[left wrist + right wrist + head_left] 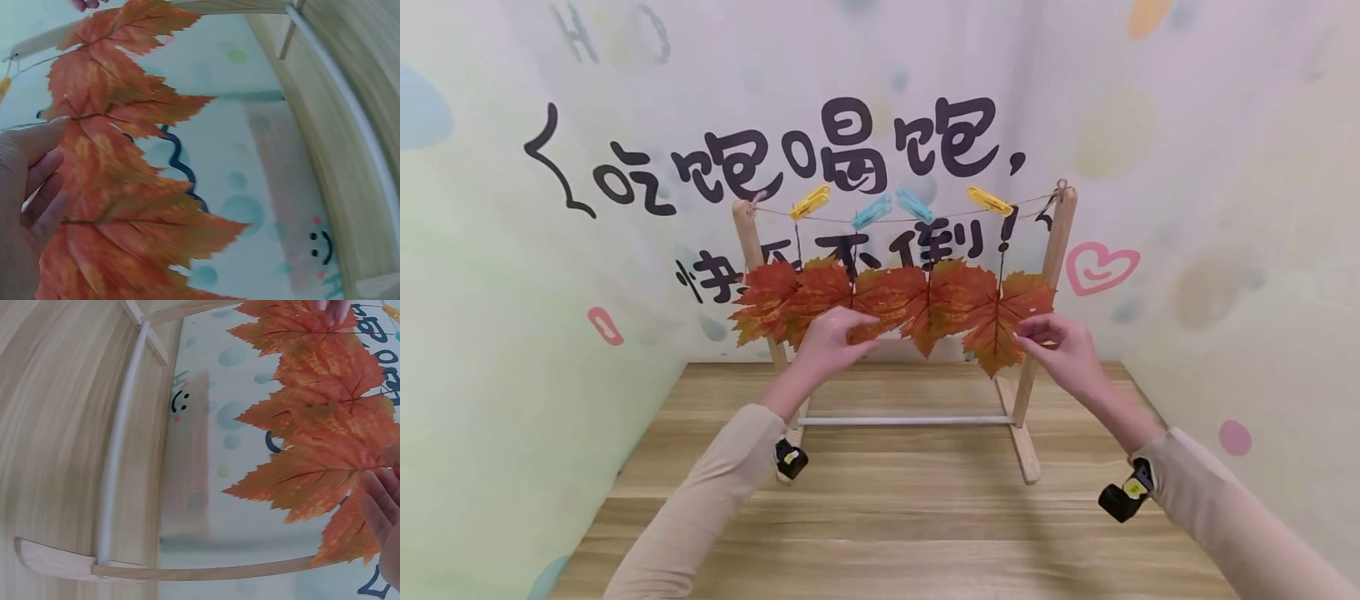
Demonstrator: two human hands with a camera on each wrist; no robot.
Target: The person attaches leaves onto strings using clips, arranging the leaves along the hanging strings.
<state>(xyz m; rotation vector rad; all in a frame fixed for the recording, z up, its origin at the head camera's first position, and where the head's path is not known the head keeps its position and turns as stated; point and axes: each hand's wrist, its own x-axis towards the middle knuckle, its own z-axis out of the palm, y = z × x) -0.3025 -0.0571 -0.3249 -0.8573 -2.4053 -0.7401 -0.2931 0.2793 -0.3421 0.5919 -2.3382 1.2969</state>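
Several orange-red artificial maple leaves point(996, 321) hang overlapping in a row on dark stems. Yellow clothespins point(811, 202) and blue clothespins point(872, 212) are clipped along a thin twine point(835, 220) above them. In front of the left-hand leaves is my left hand point(835, 342), thumb and index finger apart. Its index fingertip lies at a leaf stem point(94, 115) in the left wrist view. My right hand point(1063, 346) has thumb and index fingertips close together, seemingly pinching the rightmost leaf point(325, 472); the exact contact is partly hidden.
The twine is tied between two wooden posts point(1060, 225) of a stand. A white rod point(902, 421) joins its feet point(1026, 454) on the wood-grain table point(880, 517). Behind it hangs a pale backdrop point(880, 58) with dark lettering. Each wrist carries a small black camera point(1123, 500).
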